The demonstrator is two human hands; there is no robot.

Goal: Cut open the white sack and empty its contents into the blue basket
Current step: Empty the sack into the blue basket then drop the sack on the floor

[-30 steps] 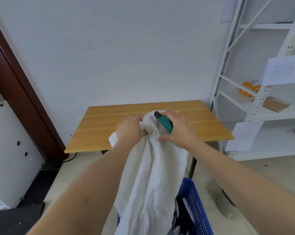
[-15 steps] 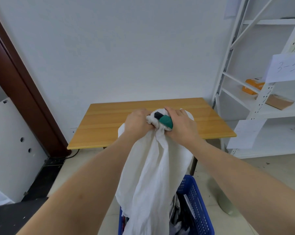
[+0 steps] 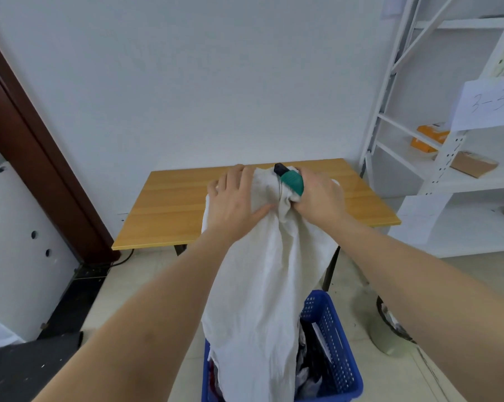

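Observation:
The white sack (image 3: 262, 285) hangs limp in front of me, its lower end reaching down into the blue basket (image 3: 337, 352) on the floor. Dark items and packets lie in the basket beside the cloth. My right hand (image 3: 317, 198) grips the bunched top of the sack together with a green-handled cutter (image 3: 289, 179), whose black tip points up and left. My left hand (image 3: 234, 203) lies on the cloth just left of the bunch, fingers stretched out and thumb against the fabric.
A wooden table (image 3: 172, 210) stands behind the sack against the white wall. White metal shelving (image 3: 436, 169) with cardboard and orange boxes and a paper label is at the right. A brown door frame (image 3: 39, 158) and a white panel stand at the left.
Both hands have risen with the sack's top. My left hand has let go of the bunched cloth and now lies flat on it, while the right has taken over the bunch.

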